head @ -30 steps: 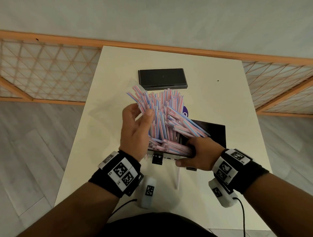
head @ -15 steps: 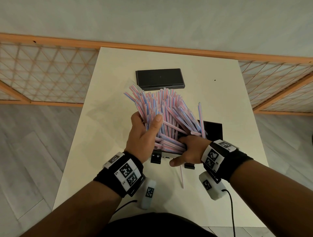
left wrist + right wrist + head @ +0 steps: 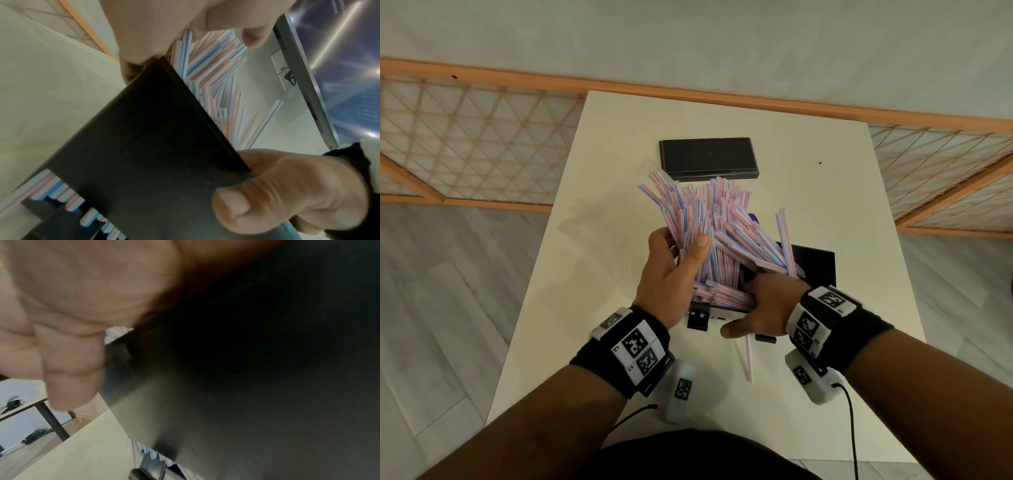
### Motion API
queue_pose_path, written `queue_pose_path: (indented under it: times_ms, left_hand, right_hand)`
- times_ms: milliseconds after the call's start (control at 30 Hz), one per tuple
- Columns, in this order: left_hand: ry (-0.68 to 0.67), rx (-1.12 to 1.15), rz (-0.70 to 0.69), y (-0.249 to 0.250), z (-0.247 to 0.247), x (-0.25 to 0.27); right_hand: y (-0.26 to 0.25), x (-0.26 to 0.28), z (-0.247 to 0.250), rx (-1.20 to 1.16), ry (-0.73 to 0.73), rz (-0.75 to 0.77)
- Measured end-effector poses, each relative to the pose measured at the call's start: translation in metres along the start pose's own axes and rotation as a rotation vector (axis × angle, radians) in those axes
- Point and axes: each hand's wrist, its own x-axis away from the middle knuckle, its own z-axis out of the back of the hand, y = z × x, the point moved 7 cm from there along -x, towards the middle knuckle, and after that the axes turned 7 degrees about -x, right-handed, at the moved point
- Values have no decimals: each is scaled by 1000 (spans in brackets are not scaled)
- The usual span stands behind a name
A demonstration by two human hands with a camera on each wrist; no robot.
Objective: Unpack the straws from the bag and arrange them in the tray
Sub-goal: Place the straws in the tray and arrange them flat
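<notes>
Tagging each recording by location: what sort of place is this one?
Probably an indoor workroom or lab set up for recording, not a home kitchen: a plain cream table fenced by wooden lattice panels, a monitor nearby, another desk behind.

We cannot see the fingers of the right hand (image 3: 763, 308) in the head view; they are buried under the straws (image 3: 709, 233). The tray (image 3: 815, 263) shows only a far corner, the rest covered by straws and hands. In the right wrist view the tray (image 3: 246, 369) is a dark blur filling the frame. We cannot make out the bag.
</notes>
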Motion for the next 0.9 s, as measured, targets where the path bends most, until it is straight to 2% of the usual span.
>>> queue_pose_path:
  times_ms: [433,533,700,833,900]
  left_hand:
    - [-6,5,8,-2,2,0]
    - [-12,27,19,-3,2,-1]
    - [-19,-12,-20,0,0,0]
    - [-15,25,10,-2,1,0]
    - [-8,58,17,-2,1,2]
  right_hand:
    - [-3,2,4,113,-44,-45]
    - [-10,5,11,103,15,35]
    - [-26,20,33,19,197,243]
    - [-31,38,35,-70,288,358]
    - [-35,50,35,-90,380,418]
